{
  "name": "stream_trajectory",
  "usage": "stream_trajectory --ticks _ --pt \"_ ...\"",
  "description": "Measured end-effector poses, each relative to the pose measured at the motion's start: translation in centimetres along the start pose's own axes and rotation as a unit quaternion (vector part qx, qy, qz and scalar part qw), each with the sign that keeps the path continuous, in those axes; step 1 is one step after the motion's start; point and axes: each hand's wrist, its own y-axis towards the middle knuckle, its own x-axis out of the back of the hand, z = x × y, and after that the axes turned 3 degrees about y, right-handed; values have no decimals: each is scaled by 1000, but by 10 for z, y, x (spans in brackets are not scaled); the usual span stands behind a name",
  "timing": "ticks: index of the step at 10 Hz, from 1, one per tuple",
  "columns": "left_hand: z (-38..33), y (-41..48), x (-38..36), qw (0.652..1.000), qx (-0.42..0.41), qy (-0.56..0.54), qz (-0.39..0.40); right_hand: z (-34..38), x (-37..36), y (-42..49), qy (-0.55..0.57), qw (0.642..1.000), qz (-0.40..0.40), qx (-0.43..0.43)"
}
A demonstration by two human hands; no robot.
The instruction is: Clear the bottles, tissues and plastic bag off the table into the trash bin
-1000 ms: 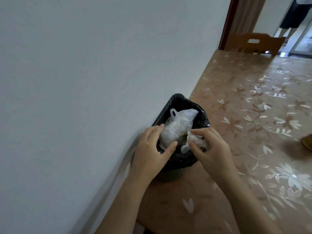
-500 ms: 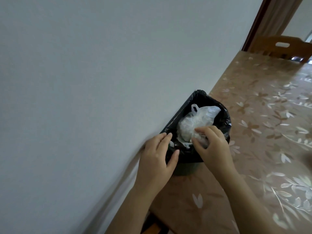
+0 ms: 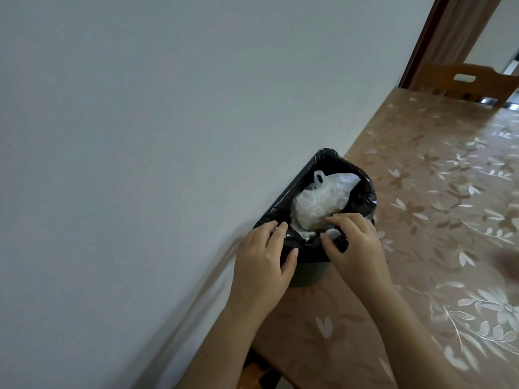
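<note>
A small trash bin (image 3: 309,277) lined with a black bag (image 3: 362,197) stands on the table against the wall. A crumpled white plastic bag (image 3: 323,200) fills its inside, with a bit of white tissue (image 3: 304,234) at its near edge. My left hand (image 3: 264,259) grips the near-left rim, fingers over the liner and thumb outside. My right hand (image 3: 354,245) curls over the near-right rim. A small white round cap-like thing (image 3: 332,233) shows between its thumb and fingers. No bottle body is in sight.
The table (image 3: 449,220) has a brown floral cover and stretches right and away. A white wall (image 3: 168,136) runs along its left side. A wooden chair (image 3: 466,80) stands at the far end by a doorway. A blurred dark thing (image 3: 508,262) is at the right edge.
My right hand has pushed the tissue into the bin and now sits on the near rim. My left hand has come off the plastic bag onto the rim. The view has shifted left.
</note>
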Motion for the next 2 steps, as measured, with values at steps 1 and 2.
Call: stream_trajectory --ticks 1,2 --pt "-2 -2 -1 1000 -13 8 -4 0 7 -6 -1 1000 -9 1" --pt "-8 -4 4 1000 -16 14 -7 0 16 -12 -27 999 -23 3"
